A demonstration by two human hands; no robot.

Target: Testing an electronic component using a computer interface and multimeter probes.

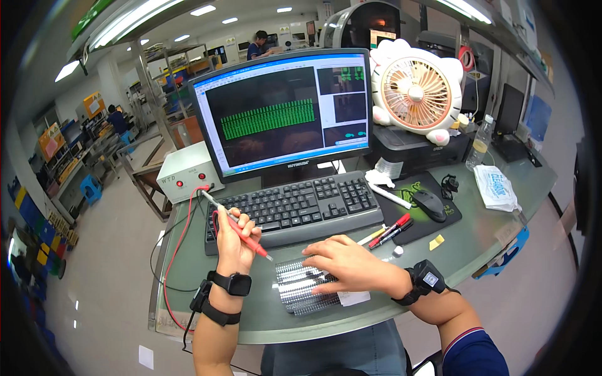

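My left hand (235,235) is closed round a slim red test probe (256,246), whose pale tip points down to the right, just off a panel of small shiny strips. A light grey rod (212,199) sticks out above the same hand; whether it belongs to the probe I cannot tell. My right hand (351,266) lies palm down with fingers spread over the shiny panel (298,294), hiding part of its right side. A small white paper piece (353,298) shows below that hand, next to the panel.
A black keyboard (295,207) and a monitor (269,119) stand behind my hands. To the left is a white box (190,173) with red and black leads. Marker pens (390,232), a mouse (429,205), a fan (415,93) and a bottle (480,144) are on the right.
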